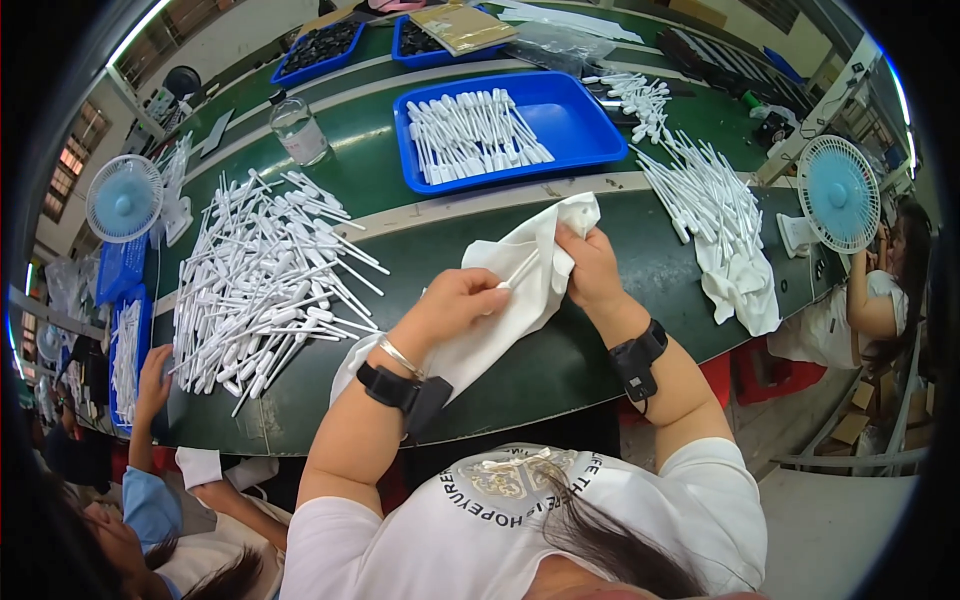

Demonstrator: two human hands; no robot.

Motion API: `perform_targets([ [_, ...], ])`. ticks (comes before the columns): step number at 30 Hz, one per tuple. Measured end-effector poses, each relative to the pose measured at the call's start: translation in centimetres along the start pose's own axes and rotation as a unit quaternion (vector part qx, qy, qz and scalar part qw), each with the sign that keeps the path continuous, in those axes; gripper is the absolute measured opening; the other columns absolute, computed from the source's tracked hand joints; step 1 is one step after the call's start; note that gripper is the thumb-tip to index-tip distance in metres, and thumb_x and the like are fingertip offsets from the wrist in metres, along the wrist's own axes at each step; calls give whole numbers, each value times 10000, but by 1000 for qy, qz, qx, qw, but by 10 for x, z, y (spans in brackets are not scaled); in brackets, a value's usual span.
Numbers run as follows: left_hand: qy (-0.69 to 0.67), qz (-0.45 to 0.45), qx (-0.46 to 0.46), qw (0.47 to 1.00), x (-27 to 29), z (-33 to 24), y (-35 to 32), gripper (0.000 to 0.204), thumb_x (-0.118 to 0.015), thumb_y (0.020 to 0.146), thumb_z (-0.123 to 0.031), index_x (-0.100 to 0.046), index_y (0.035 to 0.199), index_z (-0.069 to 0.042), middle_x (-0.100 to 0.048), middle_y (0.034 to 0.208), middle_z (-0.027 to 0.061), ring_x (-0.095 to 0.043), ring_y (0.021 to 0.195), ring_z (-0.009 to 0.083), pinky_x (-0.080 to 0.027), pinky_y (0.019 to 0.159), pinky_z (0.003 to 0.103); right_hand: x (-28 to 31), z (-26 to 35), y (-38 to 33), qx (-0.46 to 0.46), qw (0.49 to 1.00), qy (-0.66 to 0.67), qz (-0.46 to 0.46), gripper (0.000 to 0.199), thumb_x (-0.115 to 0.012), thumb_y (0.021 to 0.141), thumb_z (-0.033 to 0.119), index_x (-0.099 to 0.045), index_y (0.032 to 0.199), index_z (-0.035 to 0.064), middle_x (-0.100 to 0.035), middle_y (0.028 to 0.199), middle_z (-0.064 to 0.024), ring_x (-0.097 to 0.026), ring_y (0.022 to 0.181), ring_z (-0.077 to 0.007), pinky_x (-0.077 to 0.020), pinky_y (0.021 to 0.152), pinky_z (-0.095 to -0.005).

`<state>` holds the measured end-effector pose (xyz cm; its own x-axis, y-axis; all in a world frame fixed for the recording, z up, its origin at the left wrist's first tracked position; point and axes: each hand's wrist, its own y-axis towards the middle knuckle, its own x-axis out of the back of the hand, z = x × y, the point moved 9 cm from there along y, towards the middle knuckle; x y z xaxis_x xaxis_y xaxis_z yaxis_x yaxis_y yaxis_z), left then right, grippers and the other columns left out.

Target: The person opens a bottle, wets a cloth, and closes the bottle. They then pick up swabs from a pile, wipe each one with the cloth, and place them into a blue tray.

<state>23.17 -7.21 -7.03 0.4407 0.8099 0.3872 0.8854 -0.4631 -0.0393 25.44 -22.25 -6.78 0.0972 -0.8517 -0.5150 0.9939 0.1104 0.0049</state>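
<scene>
Here, both hands work at a white cloth draped over the near edge of the green table. The left hand is closed around the cloth's lower fold, and a thin white plastic stick pokes out between the fingers and the fabric. The right hand pinches the cloth's upper part — fingers curled tight on it.

To the left lies a big loose heap of white sticks; to the right, a smaller heap with a second crumpled cloth beneath it. Farther off sits a blue rectangular tray with more sticks laid in rows, and left of it a clear bottle with a pale label. Far back — a flat tan package on another blue tray. Small blue fans stand at the left and right ends.
</scene>
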Motion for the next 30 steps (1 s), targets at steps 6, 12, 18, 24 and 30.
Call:
perform_targets([
  [6,-281,52,76,955,-10,17,2,155,-578,832,-177,-603,852,-25,-530,664,-1,-420,519,45,-324,459,183,-34,-33,-18,-42,979,-173,95,204,-569,834,133,-574,967,-22,-612,905,-67,-585,772,-130,-471,675,-272],
  [12,-276,75,95,953,-3,11,-2,165,-567,843,-165,-600,864,-5,-527,669,-2,-407,510,33,-307,450,170,8,-4,7,18,999,-37,-20,208,-544,837,92,-546,1015,-14,-604,940,-81,-594,832,-171,-481,707,-300],
  [18,-250,91,135,954,-7,16,-3,197,-569,848,-175,-608,898,11,-535,652,-2,-404,488,32,-314,438,169,14,21,3,117,930,-344,-50,205,-522,866,120,-542,1028,-4,-604,953,-73,-594,835,-165,-482,717,-304],
  [24,-237,22,112,965,-5,11,-2,186,-565,848,-157,-613,912,12,-531,639,-4,-424,491,31,-335,441,170,13,-5,9,-12,990,127,-52,243,-516,878,153,-525,1069,4,-596,971,-64,-586,848,-157,-474,731,-293],
  [30,-221,-67,80,970,4,21,1,176,-528,854,-105,-593,976,3,-532,676,-7,-482,543,62,-407,513,193,-3,-19,9,-33,990,-112,72,246,-493,890,180,-523,1062,7,-586,967,-54,-574,849,-151,-466,736,-281],
])
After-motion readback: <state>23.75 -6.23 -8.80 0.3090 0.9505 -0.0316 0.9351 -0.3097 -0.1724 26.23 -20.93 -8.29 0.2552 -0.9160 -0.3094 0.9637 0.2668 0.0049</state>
